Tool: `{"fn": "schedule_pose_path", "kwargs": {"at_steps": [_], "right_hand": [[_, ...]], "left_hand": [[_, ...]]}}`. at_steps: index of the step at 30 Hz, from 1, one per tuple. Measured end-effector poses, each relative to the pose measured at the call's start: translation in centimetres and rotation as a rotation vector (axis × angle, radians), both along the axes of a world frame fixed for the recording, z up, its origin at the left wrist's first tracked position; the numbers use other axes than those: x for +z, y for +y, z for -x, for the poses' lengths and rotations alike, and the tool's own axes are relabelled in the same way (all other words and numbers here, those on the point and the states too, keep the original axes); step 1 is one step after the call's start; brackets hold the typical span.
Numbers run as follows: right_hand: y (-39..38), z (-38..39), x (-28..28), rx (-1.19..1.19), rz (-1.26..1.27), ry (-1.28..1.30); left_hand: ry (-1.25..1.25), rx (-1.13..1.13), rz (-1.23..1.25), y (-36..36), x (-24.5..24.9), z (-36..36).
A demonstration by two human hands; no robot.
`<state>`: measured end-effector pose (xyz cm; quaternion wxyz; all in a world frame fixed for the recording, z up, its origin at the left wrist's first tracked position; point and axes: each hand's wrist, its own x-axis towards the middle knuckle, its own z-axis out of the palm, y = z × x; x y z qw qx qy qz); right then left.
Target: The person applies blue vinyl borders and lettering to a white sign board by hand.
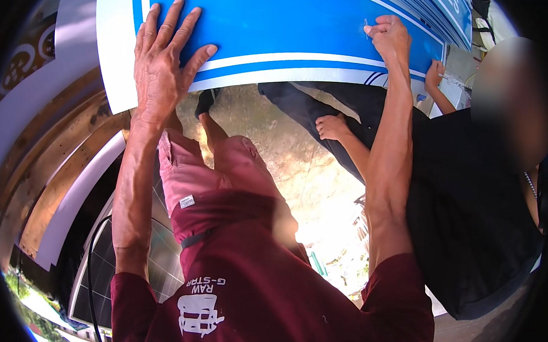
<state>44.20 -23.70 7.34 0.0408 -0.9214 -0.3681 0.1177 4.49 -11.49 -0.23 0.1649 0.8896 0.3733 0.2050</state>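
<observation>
A blue sign panel (273,32) with white border lines lies across the top of the view. My left hand (163,64) rests flat on its left part, fingers spread and thumb out to the side. Over the panel's right part is my right hand (392,41), its fingers curled into a pinch. A small, thin, whitish or clear piece (366,28) shows at those fingertips; its kind is too small to make out.
A person in black (466,196) sits close on the right, one hand (435,74) at the panel's right edge. More blue panels (442,17) are stacked at upper right. Wooden boards (57,163) and a dark gridded panel (104,273) stand on the left.
</observation>
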Motion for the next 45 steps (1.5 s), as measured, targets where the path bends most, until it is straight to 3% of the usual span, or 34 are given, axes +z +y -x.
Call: {"fn": "schedule_pose_path", "kwargs": {"at_steps": [23,45], "right_hand": [[-1.6,-4.4,-2.7,0.013,-0.004,0.015],[-1.8,-6.9,-1.4,-0.019,0.019,0.028]], "left_hand": [[0.009,-0.001,0.024,0.2,-0.3,-0.9],[-0.023,-0.022,0.012,0.1,-0.3,-0.8]]}}
